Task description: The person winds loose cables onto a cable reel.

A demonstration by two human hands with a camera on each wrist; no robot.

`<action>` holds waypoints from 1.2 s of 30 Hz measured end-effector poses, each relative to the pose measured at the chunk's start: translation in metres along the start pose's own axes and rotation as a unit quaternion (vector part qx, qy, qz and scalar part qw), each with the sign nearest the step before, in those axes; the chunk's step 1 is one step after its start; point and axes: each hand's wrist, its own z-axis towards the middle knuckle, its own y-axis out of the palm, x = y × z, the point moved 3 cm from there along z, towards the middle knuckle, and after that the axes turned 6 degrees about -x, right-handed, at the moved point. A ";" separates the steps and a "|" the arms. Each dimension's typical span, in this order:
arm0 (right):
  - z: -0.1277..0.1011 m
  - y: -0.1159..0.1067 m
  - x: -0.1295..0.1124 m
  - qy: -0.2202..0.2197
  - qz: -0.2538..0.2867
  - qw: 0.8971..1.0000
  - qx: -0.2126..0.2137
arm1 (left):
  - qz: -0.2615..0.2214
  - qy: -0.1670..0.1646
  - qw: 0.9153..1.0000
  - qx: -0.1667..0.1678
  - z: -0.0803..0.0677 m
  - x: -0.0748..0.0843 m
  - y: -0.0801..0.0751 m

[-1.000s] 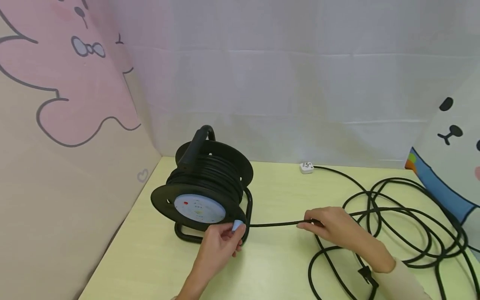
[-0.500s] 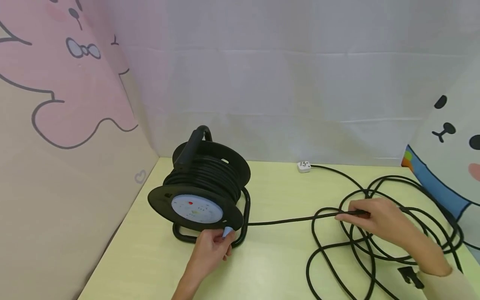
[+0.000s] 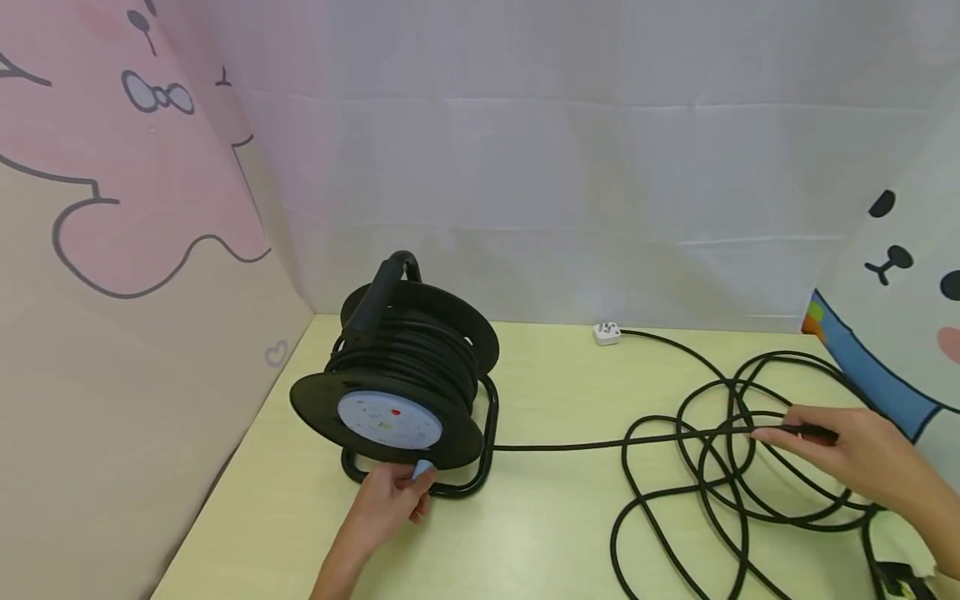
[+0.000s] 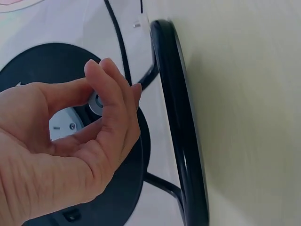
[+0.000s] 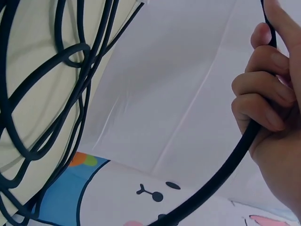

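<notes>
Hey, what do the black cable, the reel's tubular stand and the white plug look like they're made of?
The cable looks like matte black rubber or soft plastic: it bends in smooth loops. The stand is probably black-coated metal, given its slim round tube and glossy streaks. The white plug seems hard moulded plastic, judging by its blocky shape.

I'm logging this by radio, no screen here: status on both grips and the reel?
Left grip pinches blue knob on cable reel. Right grip holds black cable, nearly straight to reel. Possible snag: loose loops crossing that run.
</notes>
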 end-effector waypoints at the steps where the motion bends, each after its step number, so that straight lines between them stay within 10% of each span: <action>1: -0.002 0.000 0.002 0.002 0.003 1.000 0.001 | 0.000 -0.007 1.000 0.004 0.000 -0.002 -0.003; 8: -0.009 0.006 0.003 -0.016 0.035 0.999 0.008 | -0.026 -0.065 0.996 0.052 -0.002 -0.015 -0.020; 36: 0.009 0.056 -0.042 -0.095 0.133 0.984 -0.074 | -0.114 -0.096 0.981 0.126 -0.017 -0.011 -0.084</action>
